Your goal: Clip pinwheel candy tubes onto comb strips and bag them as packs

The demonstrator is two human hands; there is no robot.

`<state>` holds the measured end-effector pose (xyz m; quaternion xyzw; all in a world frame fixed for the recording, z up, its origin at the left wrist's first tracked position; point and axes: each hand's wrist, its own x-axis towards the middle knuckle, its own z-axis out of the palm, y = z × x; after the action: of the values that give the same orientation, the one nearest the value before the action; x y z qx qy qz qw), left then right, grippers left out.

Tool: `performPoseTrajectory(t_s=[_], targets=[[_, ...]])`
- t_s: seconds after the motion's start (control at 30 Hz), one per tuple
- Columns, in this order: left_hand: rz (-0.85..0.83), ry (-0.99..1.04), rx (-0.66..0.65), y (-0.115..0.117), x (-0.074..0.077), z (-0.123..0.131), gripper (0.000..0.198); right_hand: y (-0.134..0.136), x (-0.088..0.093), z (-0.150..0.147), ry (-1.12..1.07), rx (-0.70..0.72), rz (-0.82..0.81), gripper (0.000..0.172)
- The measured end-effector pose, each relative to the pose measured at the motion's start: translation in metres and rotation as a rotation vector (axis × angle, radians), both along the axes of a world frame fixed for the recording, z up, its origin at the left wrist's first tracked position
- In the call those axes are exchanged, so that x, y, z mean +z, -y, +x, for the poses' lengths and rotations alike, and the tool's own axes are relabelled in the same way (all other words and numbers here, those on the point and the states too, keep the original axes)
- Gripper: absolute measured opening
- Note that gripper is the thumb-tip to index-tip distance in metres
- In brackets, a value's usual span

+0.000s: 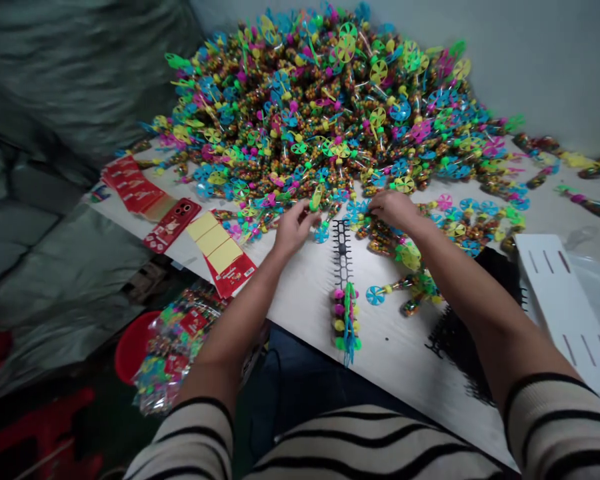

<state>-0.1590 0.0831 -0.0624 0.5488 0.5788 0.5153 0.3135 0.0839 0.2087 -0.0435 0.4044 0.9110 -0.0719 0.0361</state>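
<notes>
A person in striped sleeves works at a pale desk [305, 288], where a narrow black rack [343, 252] lies lengthwise. Small clear toys with bright caps and pinwheels fill its near end; its far ribs are bare. Beyond the rack rises a large heap of the same toys [300, 127].

Just left of the rack's far end is the left hand [293, 232], its fingers curled in against a yellow-green pinwheel [317, 198]; whether they pinch it, I cannot tell. The right hand [396, 210] is just right of that end, fingers bent down among toys by a blue pinwheel [359, 209]; its grip is hidden too.

Left of the rack lie red cards [230, 273]; to its right, loose toys, a black tangle of strips [460, 333] and a white slotted board [547, 293].

Judging by this layout, toys are best lifted by the firm neck below the cap, since the thin wheels could bend or snag on neighbours. Freeing one toy at a time should avoid dragging the heap onto the rack.
</notes>
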Motion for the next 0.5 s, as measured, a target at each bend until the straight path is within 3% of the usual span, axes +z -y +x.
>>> performPoseTrajectory(t_s=[0.1, 0.2, 0.3, 0.4, 0.5], targets=[[-0.073, 0.19, 0.046, 0.043, -0.017, 0.015, 0.022, 0.002, -0.007, -0.015, 0.12, 0.003, 0.003, 0.029], [-0.123, 0.293, 0.074, 0.069, -0.031, 0.027, 0.025, 0.0, -0.01, -0.021, 0.189, -0.008, 0.015, 0.027], [-0.17, 0.38, 0.093, 0.086, -0.036, 0.034, 0.028, 0.001, -0.006, -0.016, 0.124, -0.031, 0.028, 0.028], [-0.193, 0.444, 0.105, 0.097, -0.037, 0.037, 0.031, 0.01, 0.001, -0.007, -0.018, -0.055, 0.094, 0.041], [-0.199, 0.477, 0.112, 0.103, -0.037, 0.04, 0.032, 0.021, 0.005, -0.005, 0.081, -0.002, 0.042, 0.037]])
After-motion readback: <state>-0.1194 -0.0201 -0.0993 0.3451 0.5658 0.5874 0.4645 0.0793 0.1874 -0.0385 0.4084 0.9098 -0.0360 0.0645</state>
